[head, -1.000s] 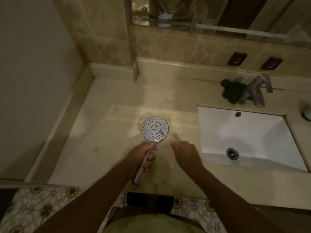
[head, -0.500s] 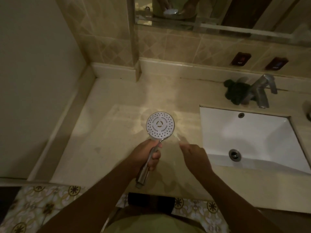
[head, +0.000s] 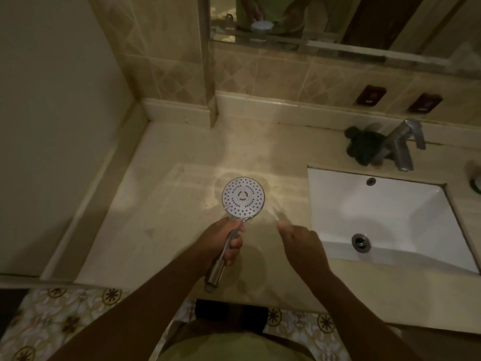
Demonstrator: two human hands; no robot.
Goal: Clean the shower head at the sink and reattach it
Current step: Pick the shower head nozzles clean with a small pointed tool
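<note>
progress: shower head (head: 243, 197) is off its hose and at the counter; judging by this, detach is done and cleaning is in hand. No water visible from the tap (head: 403, 142), sink (head: 385, 204) basin looks dry. Rinse and reattach are left, I'd say.
landmark: sink, used for all places below.
shower head place: left of the sink, held above the bare counter (head: 166, 204), not over the basin. Face is turned up toward the camera, handle points back toward the person.
shower head look: round white face plate with rings of small dark nozzle holes, a curved mark at centre, chrome rim and chrome handle. A small pale streak sits at the lower-left edge of the face; can't tell if it's glare or residue. No obvious grime at this resolution, light is dim.
left hand (head: 223, 241): clenched around the chrome handle just below the face, lower end of the handle sticks out under the fist.
right hand (head: 302, 243): between shower head and sink, clear of the head. Pinched on something thin and pale that pokes out past the fingertips; too blurred to name.
other: dark cloth (head: 361, 144) bunched behind the sink, touching the tap base.
</note>
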